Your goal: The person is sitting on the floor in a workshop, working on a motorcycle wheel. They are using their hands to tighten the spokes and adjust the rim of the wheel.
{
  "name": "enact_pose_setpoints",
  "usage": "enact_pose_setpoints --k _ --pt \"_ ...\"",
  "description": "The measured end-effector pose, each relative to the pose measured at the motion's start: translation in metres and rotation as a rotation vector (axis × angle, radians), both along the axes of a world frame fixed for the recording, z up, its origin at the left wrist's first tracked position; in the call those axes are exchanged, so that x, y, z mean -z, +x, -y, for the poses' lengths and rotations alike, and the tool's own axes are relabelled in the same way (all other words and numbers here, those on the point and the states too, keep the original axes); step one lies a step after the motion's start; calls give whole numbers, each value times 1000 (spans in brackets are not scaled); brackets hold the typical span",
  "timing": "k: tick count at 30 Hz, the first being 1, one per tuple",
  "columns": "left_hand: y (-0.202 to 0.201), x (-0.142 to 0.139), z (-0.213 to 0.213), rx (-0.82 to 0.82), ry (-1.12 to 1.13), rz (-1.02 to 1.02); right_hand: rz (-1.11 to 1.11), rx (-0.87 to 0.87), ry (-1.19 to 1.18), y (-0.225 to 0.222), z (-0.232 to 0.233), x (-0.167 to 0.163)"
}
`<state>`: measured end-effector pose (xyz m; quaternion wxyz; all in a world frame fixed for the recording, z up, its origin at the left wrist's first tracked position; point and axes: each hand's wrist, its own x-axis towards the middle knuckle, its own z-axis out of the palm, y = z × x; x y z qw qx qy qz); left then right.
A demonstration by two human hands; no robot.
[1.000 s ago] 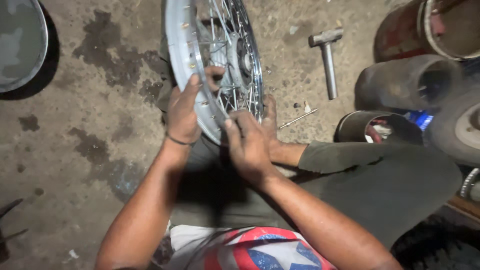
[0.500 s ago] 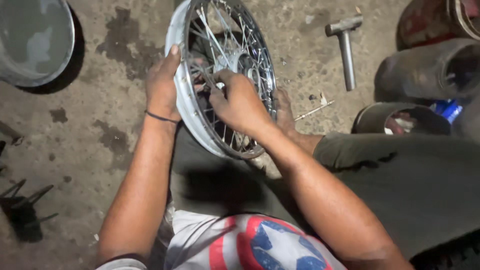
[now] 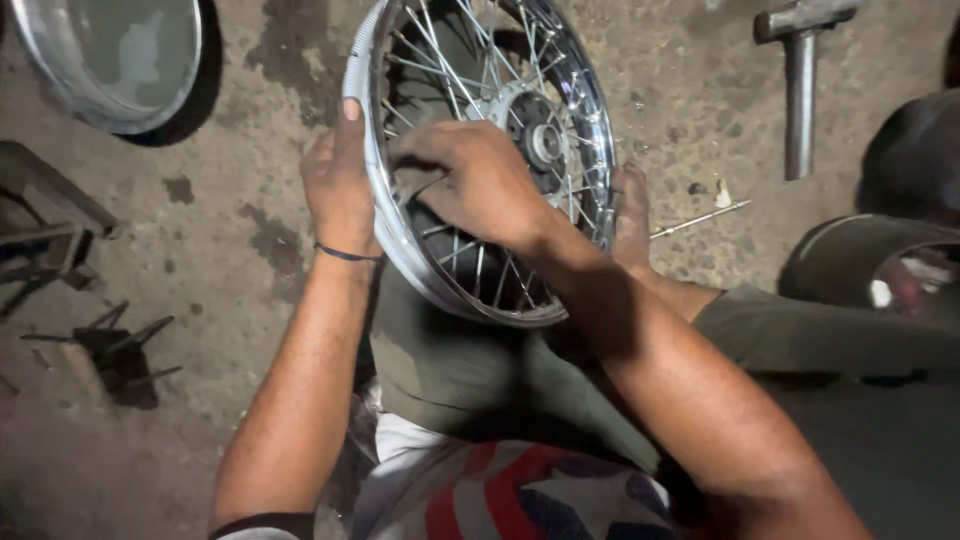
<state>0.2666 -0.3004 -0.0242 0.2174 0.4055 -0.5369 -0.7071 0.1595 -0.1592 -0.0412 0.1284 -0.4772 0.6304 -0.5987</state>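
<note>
Gripping wheel rim, left hand; right hand seemingly on spokes.

A wheel is stood on its edge on the floor, propped against the lap. A basin lies to its left, a hammer to its right, and a rod below the hammer, just beside the rim.

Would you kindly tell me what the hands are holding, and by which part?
A spoked wheel: the left hand grips its chrome rim, while the right hand lies over the spokes near the hub.
</note>
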Motion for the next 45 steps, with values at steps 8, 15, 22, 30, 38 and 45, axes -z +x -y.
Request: enact_pose_setpoints --k 8,15,22,30,38,45 --pt "-3 -3 -2 44 -106 -38 1 -14 49 -11 24 -8" --pt "-8 -11 -8 29 -75 11 5 -69 -1 -14 13 -13" --pt "0 5 -5 32 -104 9 -32 -58 -47 -13 17 -6" --pt "4 -9 -16 -7 75 5 112 -87 230 -32 -16 -37" --pt "7 -23 -32 42 186 -13 96 -19 260 -45 -51 -24" --pt "14 -17 -30 51 267 -107 88 -62 194 -36 -18 -33"
